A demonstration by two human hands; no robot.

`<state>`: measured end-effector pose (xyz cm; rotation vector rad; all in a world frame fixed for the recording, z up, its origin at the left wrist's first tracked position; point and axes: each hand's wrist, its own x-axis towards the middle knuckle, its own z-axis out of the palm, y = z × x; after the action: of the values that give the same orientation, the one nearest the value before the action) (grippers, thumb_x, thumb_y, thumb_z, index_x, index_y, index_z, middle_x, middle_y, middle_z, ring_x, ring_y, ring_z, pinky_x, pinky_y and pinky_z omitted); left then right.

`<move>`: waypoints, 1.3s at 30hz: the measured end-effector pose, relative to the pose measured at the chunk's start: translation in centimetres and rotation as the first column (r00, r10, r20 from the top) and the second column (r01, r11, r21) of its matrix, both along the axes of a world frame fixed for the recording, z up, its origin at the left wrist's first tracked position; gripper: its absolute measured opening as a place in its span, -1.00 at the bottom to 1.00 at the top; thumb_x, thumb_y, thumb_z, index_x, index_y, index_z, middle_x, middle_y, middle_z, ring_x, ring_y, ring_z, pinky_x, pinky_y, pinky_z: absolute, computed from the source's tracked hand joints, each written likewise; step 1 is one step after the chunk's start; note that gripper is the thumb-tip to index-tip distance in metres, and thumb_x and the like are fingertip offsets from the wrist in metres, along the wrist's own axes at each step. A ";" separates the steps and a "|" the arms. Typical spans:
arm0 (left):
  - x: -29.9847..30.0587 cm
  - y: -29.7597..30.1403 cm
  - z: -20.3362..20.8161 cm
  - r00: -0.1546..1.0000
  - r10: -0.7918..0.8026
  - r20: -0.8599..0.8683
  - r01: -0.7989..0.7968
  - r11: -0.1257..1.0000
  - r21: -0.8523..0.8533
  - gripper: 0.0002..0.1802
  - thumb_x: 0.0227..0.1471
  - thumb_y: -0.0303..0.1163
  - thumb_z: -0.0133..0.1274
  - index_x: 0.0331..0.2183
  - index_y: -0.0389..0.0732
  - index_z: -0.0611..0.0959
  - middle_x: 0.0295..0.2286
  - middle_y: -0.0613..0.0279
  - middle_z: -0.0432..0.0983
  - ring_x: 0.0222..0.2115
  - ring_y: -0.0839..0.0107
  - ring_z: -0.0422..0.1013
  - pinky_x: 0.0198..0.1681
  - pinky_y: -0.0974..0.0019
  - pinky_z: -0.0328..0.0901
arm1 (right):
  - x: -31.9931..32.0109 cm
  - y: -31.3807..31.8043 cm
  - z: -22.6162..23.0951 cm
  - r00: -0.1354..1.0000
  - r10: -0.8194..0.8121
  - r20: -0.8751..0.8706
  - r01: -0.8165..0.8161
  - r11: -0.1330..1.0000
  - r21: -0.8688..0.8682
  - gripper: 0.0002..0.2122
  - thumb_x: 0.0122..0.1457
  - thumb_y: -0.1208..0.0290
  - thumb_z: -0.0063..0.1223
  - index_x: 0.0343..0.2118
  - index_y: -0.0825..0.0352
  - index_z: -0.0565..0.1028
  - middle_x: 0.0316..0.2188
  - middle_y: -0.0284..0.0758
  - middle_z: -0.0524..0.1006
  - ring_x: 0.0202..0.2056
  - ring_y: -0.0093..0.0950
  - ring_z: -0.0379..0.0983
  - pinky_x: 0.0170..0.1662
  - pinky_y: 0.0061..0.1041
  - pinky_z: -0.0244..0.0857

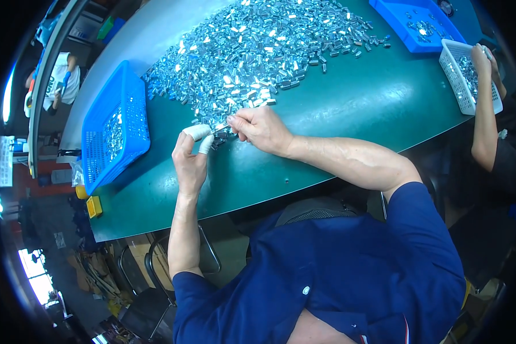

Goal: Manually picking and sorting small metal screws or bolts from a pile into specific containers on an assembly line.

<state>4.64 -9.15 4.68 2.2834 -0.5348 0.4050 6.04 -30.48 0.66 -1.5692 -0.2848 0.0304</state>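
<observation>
A large heap of small shiny metal pieces (241, 51) spreads over the green tabletop (350, 114). At the heap's near edge, my left hand (190, 163), with white coverings on its thumb and a finger, pinches a small metal piece (221, 126). My right hand (262, 131) comes in from the right, its thumb and fingers closed at the other end of that same piece. The fingertips partly hide the piece, so its exact shape cannot be made out. More loose pieces lie just beneath both hands.
A blue basket (133, 123) holding metal pieces stands on the left, near a small yellow box (94, 206). At the far right are a blue tray (393, 26) and a white basket (450, 69), with another person's hands (483, 60) over the basket.
</observation>
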 end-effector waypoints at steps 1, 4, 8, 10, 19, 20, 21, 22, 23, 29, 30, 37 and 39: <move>-0.1 -0.2 0.0 1.000 0.000 -0.001 0.000 1.000 0.000 -0.80 -0.02 -0.60 0.30 -0.28 -0.26 0.69 -0.28 0.13 0.62 -0.21 0.22 0.55 -0.12 0.26 0.42 | 0.0 -0.1 -0.1 0.999 0.033 -0.012 -0.033 0.999 -0.021 -0.59 0.34 0.15 0.00 -0.55 0.35 0.58 -0.67 -0.27 0.56 -0.60 -0.42 0.52 -0.44 -0.38 0.35; -0.7 -0.7 0.2 0.998 -0.062 -0.025 0.062 0.998 0.015 -0.81 -0.02 -0.61 0.30 -0.28 -0.27 0.68 -0.29 0.13 0.62 -0.24 0.24 0.55 -0.15 0.26 0.42 | -0.2 0.0 -0.2 0.996 0.089 -0.016 -0.090 0.993 -0.076 -0.56 0.35 0.11 -0.02 -0.57 0.33 0.58 -0.70 -0.29 0.55 -0.62 -0.43 0.52 -0.45 -0.38 0.35; -0.7 -0.7 0.4 0.999 -0.051 -0.010 0.051 0.999 -0.010 -0.81 -0.03 -0.62 0.31 -0.30 -0.29 0.68 -0.31 0.13 0.62 -0.27 0.24 0.55 -0.17 0.27 0.42 | -0.2 0.2 0.0 0.994 0.109 -0.014 -0.109 0.989 -0.098 -0.54 0.36 0.07 -0.05 -0.58 0.31 0.58 -0.71 -0.32 0.54 -0.62 -0.42 0.53 -0.44 -0.35 0.36; -0.7 -0.9 0.5 0.998 -0.056 0.001 0.056 0.998 -0.004 -0.81 -0.03 -0.62 0.31 -0.30 -0.28 0.68 -0.31 0.13 0.62 -0.27 0.25 0.55 -0.18 0.27 0.42 | -0.1 0.0 0.0 0.993 0.117 0.007 -0.115 0.985 -0.131 -0.53 0.36 0.07 -0.06 -0.59 0.30 0.58 -0.71 -0.32 0.54 -0.62 -0.40 0.53 -0.44 -0.34 0.36; -1.4 -0.4 0.6 0.998 -0.062 -0.015 0.062 0.998 0.024 -0.81 -0.04 -0.61 0.31 -0.31 -0.28 0.67 -0.31 0.12 0.62 -0.27 0.23 0.55 -0.16 0.25 0.42 | 0.0 0.6 -0.5 0.992 0.120 0.041 -0.113 0.984 -0.137 -0.56 0.35 0.08 -0.04 -0.56 0.31 0.55 -0.69 -0.30 0.55 -0.57 -0.34 0.54 -0.41 -0.29 0.35; -1.5 -0.4 0.7 0.998 -0.061 -0.014 0.062 0.998 0.026 -0.81 -0.04 -0.61 0.31 -0.31 -0.28 0.67 -0.31 0.12 0.62 -0.27 0.23 0.55 -0.16 0.25 0.42 | -0.1 0.6 -0.5 0.993 0.115 0.019 -0.112 0.988 -0.102 -0.58 0.35 0.09 -0.02 -0.55 0.32 0.55 -0.68 -0.30 0.55 -0.56 -0.34 0.55 -0.41 -0.29 0.35; -1.6 -0.4 0.7 0.998 -0.052 -0.029 0.052 0.998 0.022 -0.81 -0.04 -0.61 0.31 -0.31 -0.28 0.67 -0.31 0.13 0.62 -0.27 0.22 0.55 -0.16 0.25 0.42 | -0.1 0.6 -0.6 0.993 0.116 0.020 -0.113 0.989 -0.100 -0.58 0.35 0.09 -0.02 -0.55 0.32 0.55 -0.68 -0.30 0.55 -0.56 -0.34 0.55 -0.41 -0.29 0.35; -1.7 -0.5 0.8 0.998 -0.042 -0.044 0.042 0.999 0.018 -0.81 -0.04 -0.60 0.32 -0.31 -0.28 0.67 -0.31 0.13 0.62 -0.27 0.22 0.55 -0.16 0.25 0.42 | -0.2 0.5 -0.8 0.993 0.095 0.072 -0.088 0.992 -0.091 -0.59 0.36 0.11 0.00 -0.52 0.33 0.56 -0.67 -0.33 0.55 -0.59 -0.47 0.50 -0.47 -0.39 0.32; -1.8 -0.5 0.8 0.998 -0.039 -0.042 0.040 0.999 0.019 -0.81 -0.04 -0.60 0.32 -0.31 -0.28 0.67 -0.31 0.13 0.62 -0.27 0.22 0.55 -0.16 0.25 0.42 | -0.2 0.5 -0.7 0.989 0.076 0.126 -0.066 0.995 -0.080 -0.60 0.38 0.13 0.02 -0.49 0.34 0.58 -0.66 -0.36 0.56 -0.61 -0.60 0.46 -0.52 -0.48 0.28; -2.3 -1.0 0.4 0.999 -0.042 0.006 0.042 0.998 0.044 -0.79 -0.04 -0.59 0.32 -0.29 -0.26 0.67 -0.31 0.14 0.61 -0.25 0.20 0.54 -0.16 0.22 0.41 | 0.0 0.0 -0.1 0.989 0.140 0.037 -0.137 0.987 -0.084 -0.60 0.38 0.14 0.04 -0.53 0.35 0.55 -0.70 -0.37 0.52 -0.62 -0.62 0.44 -0.54 -0.49 0.25; -2.3 -1.0 0.3 0.999 -0.048 0.021 0.047 0.998 0.050 -0.79 -0.04 -0.58 0.32 -0.29 -0.26 0.66 -0.31 0.13 0.61 -0.25 0.19 0.54 -0.16 0.21 0.41 | -0.1 -0.1 0.2 0.989 0.142 0.040 -0.138 0.987 -0.086 -0.60 0.38 0.14 0.04 -0.53 0.35 0.55 -0.70 -0.37 0.52 -0.62 -0.62 0.44 -0.54 -0.49 0.25; -1.5 2.4 2.3 0.986 0.022 0.165 -0.049 0.985 0.165 -0.79 -0.03 -0.56 0.33 -0.29 -0.26 0.67 -0.30 0.12 0.62 -0.25 0.18 0.54 -0.16 0.21 0.41 | 0.2 0.3 -1.0 0.999 0.024 0.028 -0.025 1.000 0.013 -0.57 0.39 0.11 0.03 -0.52 0.37 0.55 -0.68 -0.37 0.52 -0.61 -0.61 0.44 -0.53 -0.50 0.27; -0.2 5.0 4.4 0.958 0.121 0.260 -0.165 0.974 0.154 -0.81 0.01 -0.52 0.33 -0.28 -0.27 0.69 -0.31 0.13 0.62 -0.26 0.25 0.54 -0.15 0.24 0.41 | 0.6 0.1 -1.4 0.999 -0.026 0.021 0.025 0.999 0.042 -0.57 0.39 0.10 0.03 -0.52 0.37 0.54 -0.67 -0.37 0.52 -0.60 -0.61 0.43 -0.52 -0.50 0.27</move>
<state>4.48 -4.18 9.06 2.4644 -0.5481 0.7523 6.63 -30.37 -0.74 -1.5321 -0.2803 -0.0122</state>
